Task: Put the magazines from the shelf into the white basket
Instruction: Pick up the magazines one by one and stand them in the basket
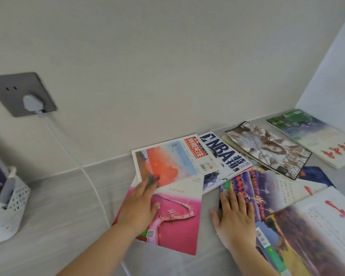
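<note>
Two bare forearms are reaching up from the bottom edge onto a pale grey wood-grain shelf surface point(64, 206), and most of the job looks to be still ahead. At far left, a white perforated plastic basket point(10, 204) is sitting near the shelf's left end, cut off by the frame edge, with something dark and printed standing in it that may be a magazine already moved; I cannot tell for certain. Above it, a grey wall socket plate point(22, 94) is holding a white plug point(32, 103), and its white cable point(84, 172) is trailing down across the shelf between the basket and the magazines, so anything slid leftward could be catching on it. The left hand point(141, 204) is lying flat with fingers spread on a pink-covered magazine point(177, 222), pressing rather than gripping. Behind it, a white magazine with a red-orange picture point(167, 162) and a white NBA magazine with dark blue lettering point(223, 156) are overlapping near the back wall. The right hand point(235, 216) is resting open and flat on a colourful magazine with a blue and red street scene point(267, 188), holding nothing. Further right, several more magazines are fanning toward the corner, including a dark-bordered illustrated magazine point(267, 148) and a green-topped magazine with red script point(317, 136). Bare shelf is lying open between the pile and the basket.
</note>
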Available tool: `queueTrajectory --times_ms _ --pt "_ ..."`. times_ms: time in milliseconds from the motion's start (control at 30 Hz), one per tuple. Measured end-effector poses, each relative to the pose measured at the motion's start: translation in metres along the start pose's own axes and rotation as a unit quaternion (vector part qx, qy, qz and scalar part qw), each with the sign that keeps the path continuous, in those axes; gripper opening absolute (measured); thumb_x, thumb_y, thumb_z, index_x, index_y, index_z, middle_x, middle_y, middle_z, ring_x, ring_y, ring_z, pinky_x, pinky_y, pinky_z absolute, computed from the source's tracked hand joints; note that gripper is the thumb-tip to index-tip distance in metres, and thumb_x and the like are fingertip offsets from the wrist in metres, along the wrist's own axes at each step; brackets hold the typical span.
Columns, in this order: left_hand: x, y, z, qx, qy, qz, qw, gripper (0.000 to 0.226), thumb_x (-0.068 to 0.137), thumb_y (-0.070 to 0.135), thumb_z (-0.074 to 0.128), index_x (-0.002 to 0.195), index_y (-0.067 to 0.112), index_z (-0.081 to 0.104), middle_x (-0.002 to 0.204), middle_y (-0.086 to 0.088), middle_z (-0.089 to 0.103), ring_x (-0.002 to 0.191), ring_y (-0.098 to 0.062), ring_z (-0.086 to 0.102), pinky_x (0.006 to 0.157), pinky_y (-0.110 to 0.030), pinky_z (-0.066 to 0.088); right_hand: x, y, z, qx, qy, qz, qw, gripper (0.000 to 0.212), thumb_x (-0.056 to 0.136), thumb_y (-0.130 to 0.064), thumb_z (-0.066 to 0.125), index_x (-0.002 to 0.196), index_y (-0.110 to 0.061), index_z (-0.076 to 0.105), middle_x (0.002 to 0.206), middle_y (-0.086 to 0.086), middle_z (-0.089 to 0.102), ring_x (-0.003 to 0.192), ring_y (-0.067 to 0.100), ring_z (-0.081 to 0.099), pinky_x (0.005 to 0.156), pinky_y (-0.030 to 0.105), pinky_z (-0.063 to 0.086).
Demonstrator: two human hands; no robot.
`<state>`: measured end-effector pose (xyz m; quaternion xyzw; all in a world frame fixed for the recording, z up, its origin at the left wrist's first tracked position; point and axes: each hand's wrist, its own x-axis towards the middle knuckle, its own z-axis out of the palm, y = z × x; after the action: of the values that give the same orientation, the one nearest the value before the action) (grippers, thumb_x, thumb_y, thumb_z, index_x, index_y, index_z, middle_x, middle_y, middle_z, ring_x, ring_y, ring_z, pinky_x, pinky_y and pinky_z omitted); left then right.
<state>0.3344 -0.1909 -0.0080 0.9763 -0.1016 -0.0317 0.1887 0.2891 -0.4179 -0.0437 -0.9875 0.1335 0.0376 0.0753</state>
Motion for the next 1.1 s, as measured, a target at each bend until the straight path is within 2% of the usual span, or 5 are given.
queueTrajectory --times_ms 200,433,567,833,1100 --pt "0.045 0.001 0.022 0.114 -0.015 -0.064 0.991 0.060 0.090 0.049 0.027 0.141 0.020 0.013 0.154 -0.005 0.010 0.142 -0.020 0.010 0.115 -0.035 0.016 0.000 -0.004 -0.014 0.021 0.007 0.001 1.000 0.086 0.087 -0.051 -0.007 0.111 -0.013 0.066 0.121 0.014 0.062 0.112 0.033 0.059 0.094 0.050 0.043" --pt "0.044 0.013 -0.002 0.337 -0.013 0.129 0.932 0.066 0.019 0.013 0.090 0.079 -0.005 0.070 0.074 -0.016 0.074 0.053 -0.020 0.069 0.031 -0.018 0.045 0.002 0.002 0.003 0.027 0.001 -0.013 1.000 0.074 0.080 -0.057 0.001 0.144 -0.021 0.010 0.156 0.004 0.001 0.143 0.026 -0.004 0.112 0.042 -0.011" --pt "0.038 0.013 -0.002 0.317 -0.072 0.061 0.944 0.053 0.085 0.012 0.046 0.135 0.012 0.029 0.132 -0.008 0.051 0.109 -0.023 0.057 0.083 -0.035 0.048 0.001 0.005 0.004 0.042 -0.006 -0.020 0.999 0.064 0.090 -0.053 0.017 0.144 -0.022 0.006 0.156 0.003 -0.004 0.143 0.023 -0.009 0.114 0.042 -0.011" --pt "-0.037 0.040 0.011 0.122 -0.078 0.003 0.989 0.033 0.093 0.030 0.029 0.123 0.026 0.040 0.110 -0.004 0.066 0.098 -0.024 0.063 0.071 -0.027 0.045 0.014 -0.008 -0.011 0.246 0.015 0.024 0.969 0.041 0.095 -0.035 0.025 0.124 -0.022 0.052 0.151 0.000 0.027 0.142 0.018 0.012 0.116 0.037 -0.003" --pt "-0.042 0.044 0.014 -0.034 0.004 0.003 0.999 0.031 0.086 0.043 0.046 0.111 0.028 0.056 0.112 0.013 0.060 0.108 -0.012 0.054 0.087 -0.023 0.042 0.009 -0.010 -0.005 0.255 0.024 0.031 0.966 0.060 0.090 -0.054 0.027 0.140 -0.020 0.030 0.154 0.002 0.019 0.143 0.019 0.003 0.112 0.034 -0.013"
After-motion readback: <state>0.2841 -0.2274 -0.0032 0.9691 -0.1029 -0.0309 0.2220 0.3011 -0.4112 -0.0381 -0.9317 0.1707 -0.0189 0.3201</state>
